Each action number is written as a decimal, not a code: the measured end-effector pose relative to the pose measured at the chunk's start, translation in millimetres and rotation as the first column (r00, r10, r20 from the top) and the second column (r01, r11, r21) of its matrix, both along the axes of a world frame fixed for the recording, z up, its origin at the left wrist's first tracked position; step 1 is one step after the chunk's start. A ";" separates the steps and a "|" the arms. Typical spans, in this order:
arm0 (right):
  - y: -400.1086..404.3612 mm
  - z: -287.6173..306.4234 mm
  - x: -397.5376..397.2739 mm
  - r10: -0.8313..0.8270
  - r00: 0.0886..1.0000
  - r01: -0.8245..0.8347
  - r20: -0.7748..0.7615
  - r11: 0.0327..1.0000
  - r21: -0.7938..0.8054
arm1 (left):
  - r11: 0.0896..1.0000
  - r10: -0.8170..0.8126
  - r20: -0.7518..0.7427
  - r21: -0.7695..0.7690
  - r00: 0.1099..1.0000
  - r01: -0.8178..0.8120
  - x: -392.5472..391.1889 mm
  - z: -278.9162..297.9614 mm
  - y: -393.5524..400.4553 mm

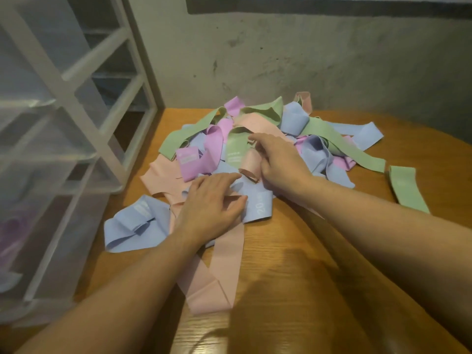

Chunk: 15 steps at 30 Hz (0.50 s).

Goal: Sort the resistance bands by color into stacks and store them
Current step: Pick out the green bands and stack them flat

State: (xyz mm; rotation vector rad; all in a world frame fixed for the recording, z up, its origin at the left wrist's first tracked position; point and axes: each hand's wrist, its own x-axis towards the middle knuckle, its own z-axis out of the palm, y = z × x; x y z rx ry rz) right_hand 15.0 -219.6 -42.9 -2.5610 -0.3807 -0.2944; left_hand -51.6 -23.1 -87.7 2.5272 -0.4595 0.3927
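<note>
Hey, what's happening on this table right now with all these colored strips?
A person is digging into a mixed pile of resistance bands on a wooden table. The left hand rests flat on a blue band at the pile's near edge, while the right hand grips a pink band. Nothing looks sorted yet; a plastic drawer unit stands at the left.

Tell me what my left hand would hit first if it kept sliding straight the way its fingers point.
Probably the blue band right at the fingertips of the left hand; its fingers point right and slightly away, already about touching it. Beyond lies the right hand, though depth is unclear.
</note>
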 end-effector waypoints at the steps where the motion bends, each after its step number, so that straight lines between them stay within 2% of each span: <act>1: -4.2 -2.8 -1.8 0.008 0.999 -0.007 0.043 1.000 -0.029 | 1.000 0.001 -0.009 0.002 1.000 -0.001 -0.2 0.2 -0.1; 5: -15.6 -17.4 -3.8 -0.037 0.988 0.053 0.147 0.993 -0.102 | 1.000 -0.013 -0.016 0.012 1.000 0.013 0.0 1.7 -0.6; 8: -19.8 -26.6 -5.5 -0.100 0.989 0.113 0.110 0.986 -0.120 | 0.998 -0.045 -0.001 0.047 0.999 0.045 -1.0 0.8 -0.1; 11: -21.8 -26.8 -10.6 -0.123 0.990 0.129 0.068 0.988 -0.084 | 0.994 -0.052 0.008 0.100 0.999 0.050 -0.2 -2.1 0.9; 15: -27.0 -22.8 -21.7 -0.118 0.989 0.119 0.084 0.993 -0.007 | 0.992 -0.040 0.012 0.121 0.999 0.038 0.0 -2.2 0.1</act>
